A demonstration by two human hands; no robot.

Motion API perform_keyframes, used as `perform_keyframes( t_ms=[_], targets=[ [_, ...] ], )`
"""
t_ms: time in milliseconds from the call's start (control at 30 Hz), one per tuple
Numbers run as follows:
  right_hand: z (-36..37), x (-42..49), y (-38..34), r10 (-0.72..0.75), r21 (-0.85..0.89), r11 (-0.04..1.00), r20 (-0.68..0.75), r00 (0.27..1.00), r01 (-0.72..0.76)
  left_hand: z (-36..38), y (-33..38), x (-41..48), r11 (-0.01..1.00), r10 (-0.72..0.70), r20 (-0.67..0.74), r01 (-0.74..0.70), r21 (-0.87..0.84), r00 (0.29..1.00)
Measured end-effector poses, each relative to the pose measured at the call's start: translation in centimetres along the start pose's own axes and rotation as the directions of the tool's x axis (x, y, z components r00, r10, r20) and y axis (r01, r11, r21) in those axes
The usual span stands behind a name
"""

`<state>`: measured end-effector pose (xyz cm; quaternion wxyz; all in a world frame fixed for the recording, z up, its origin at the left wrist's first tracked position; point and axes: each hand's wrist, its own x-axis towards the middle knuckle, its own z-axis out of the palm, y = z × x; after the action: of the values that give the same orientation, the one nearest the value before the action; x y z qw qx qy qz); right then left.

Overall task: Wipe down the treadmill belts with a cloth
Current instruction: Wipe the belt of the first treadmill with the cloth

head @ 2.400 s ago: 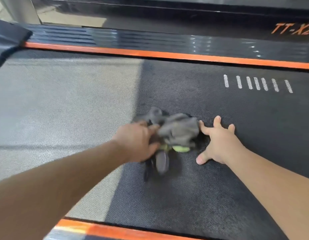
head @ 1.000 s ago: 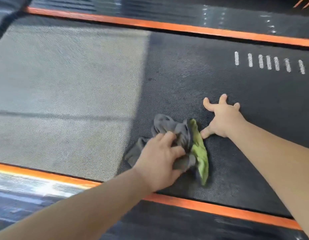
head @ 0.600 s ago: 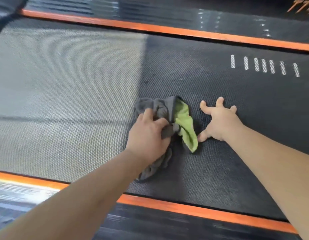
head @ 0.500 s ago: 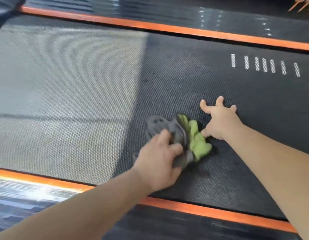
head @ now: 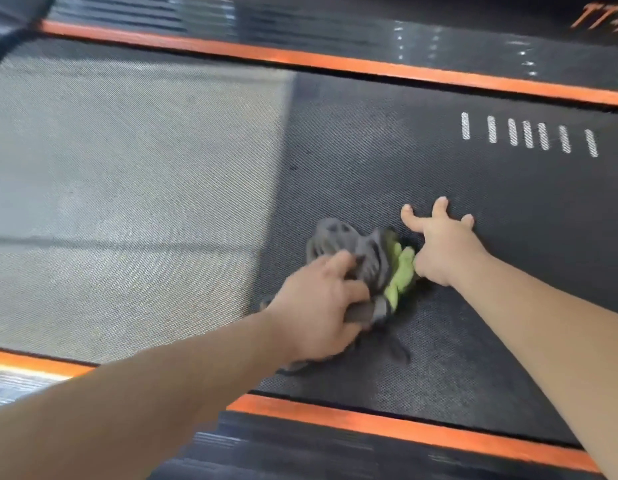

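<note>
Here the left hand [head: 318, 308] is gripping a bunched grey-green cloth [head: 370, 261] against the treadmill belt [head: 370, 150]. The right hand [head: 439, 247] is pressing spread fingers on the belt just beside it.

Dark textured treadmill belt [head: 370, 150] — crumpled grey-and-green cloth [head: 377, 258] on it

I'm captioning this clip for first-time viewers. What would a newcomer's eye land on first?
The crumpled grey and lime-green cloth at the centre of the dark treadmill belt, gripped by the left hand, with the right hand pressed on the belt right beside it. Then the bright orange strips along both belt edges and the white dashes at upper right.
</note>
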<state>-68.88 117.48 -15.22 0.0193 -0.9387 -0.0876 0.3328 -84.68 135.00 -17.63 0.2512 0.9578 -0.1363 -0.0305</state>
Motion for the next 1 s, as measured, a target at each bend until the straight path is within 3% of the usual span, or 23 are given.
perform_keyframes(
  t_ms=[67, 100, 133, 200, 267, 300, 367, 433, 500, 533, 567, 633, 700, 733, 767, 833, 900, 967, 1000],
  targets=[
    [0.0, 0.1, 0.0, 0.003, 0.006, 1.0, -0.005, 1.0, -0.003, -1.7, -1.8, 0.7, 0.975, 0.213, 0.153, -0.22, 0.026, 0.965],
    [0.0, 0.0, 0.0, 0.001, 0.014, 1.0, 0.001, 1.0, -0.001, -2.9, -3.3, 1.9, 0.972, 0.205, 0.171, -0.221, 0.077, 0.964],
    [0.0, -0.1, 0.1, -0.002, 0.027, 1.0, 0.011, 1.0, 0.002, -4.1, -5.0, 3.3, 0.975, 0.133, 0.141, -0.154, 0.157, 0.981],
    [-0.3, -0.4, 0.0, -0.004, 0.038, 0.999, 0.044, 0.999, 0.002, -6.2, -8.1, 6.3, 0.944, -0.171, -0.004, 0.165, 0.285, 0.985],
    [-0.4, -0.5, -0.2, -0.012, 0.019, 1.0, 0.058, 0.998, 0.011, -7.1, -8.8, 8.3, 0.839, -0.461, -0.16, 0.487, 0.243, 0.873],
    [-0.4, -0.4, -0.3, -0.009, 0.007, 1.0, 0.061, 0.998, 0.008, -6.8, -7.9, 8.8, 0.81, -0.519, -0.192, 0.551, 0.201, 0.833],
    [-0.3, -0.3, -0.3, 0.017, 0.017, 1.0, 0.049, 0.999, -0.018, -4.9, -4.9, 8.9, 0.873, -0.438, -0.112, 0.451, 0.182, 0.892],
    [-0.1, -0.3, -0.1, 0.042, 0.032, 0.999, 0.036, 0.998, -0.043, -2.9, -2.2, 7.6, 0.963, -0.202, 0.062, 0.187, 0.193, 0.977],
    [-0.1, -0.3, -0.1, 0.045, 0.053, 0.997, 0.046, 0.998, -0.048, -3.0, -3.3, 7.5, 0.973, -0.023, 0.139, -0.01, 0.23, 0.99],
    [-0.2, -0.5, -0.2, 0.048, 0.053, 0.997, 0.052, 0.997, -0.051, -3.9, -4.9, 8.2, 0.963, 0.008, 0.128, -0.042, 0.266, 0.992],
    [-0.3, -0.7, -0.3, 0.049, 0.046, 0.998, 0.059, 0.997, -0.052, -4.7, -6.9, 8.8, 0.947, -0.021, 0.1, -0.012, 0.32, 0.995],
    [-0.4, -0.7, -0.4, 0.047, 0.039, 0.998, 0.071, 0.996, -0.05, -6.7, -11.1, 10.0, 0.885, -0.234, 0.0, 0.213, 0.414, 0.972],
    [-0.6, -0.7, -0.5, 0.042, 0.042, 0.998, 0.082, 0.996, -0.046, -8.5, -13.7, 10.9, 0.787, -0.508, -0.139, 0.524, 0.327, 0.85],
    [-0.8, -0.8, -0.6, 0.045, 0.038, 0.998, 0.085, 0.995, -0.048, -8.6, -13.5, 11.5, 0.735, -0.601, -0.16, 0.62, 0.275, 0.783],
    [-0.9, -0.8, -0.7, 0.049, 0.029, 0.998, 0.087, 0.995, -0.052, -8.1, -12.5, 12.0, 0.722, -0.625, -0.153, 0.642, 0.26, 0.765],
    [-1.0, -0.9, -0.8, 0.063, 0.02, 0.998, 0.087, 0.994, -0.065, -6.1, -9.3, 12.0, 0.808, -0.534, -0.076, 0.535, 0.247, 0.842],
    [-0.8, -0.9, -0.6, 0.083, 0.045, 0.995, 0.093, 0.992, -0.088, -5.0, -6.0, 9.5, 0.95, -0.222, 0.044, 0.206, 0.235, 0.974],
    [-0.7, -0.8, -0.5, 0.091, 0.064, 0.993, 0.09, 0.992, -0.097, -6.7, -6.9, 8.4, 0.976, 0.004, 0.207, -0.049, 0.211, 0.978],
    [-0.7, -0.8, -0.6, 0.086, 0.057, 0.994, 0.094, 0.992, -0.092, -8.0, -8.6, 8.7, 0.951, 0.002, 0.252, -0.08, 0.3, 0.968]
  ],
)
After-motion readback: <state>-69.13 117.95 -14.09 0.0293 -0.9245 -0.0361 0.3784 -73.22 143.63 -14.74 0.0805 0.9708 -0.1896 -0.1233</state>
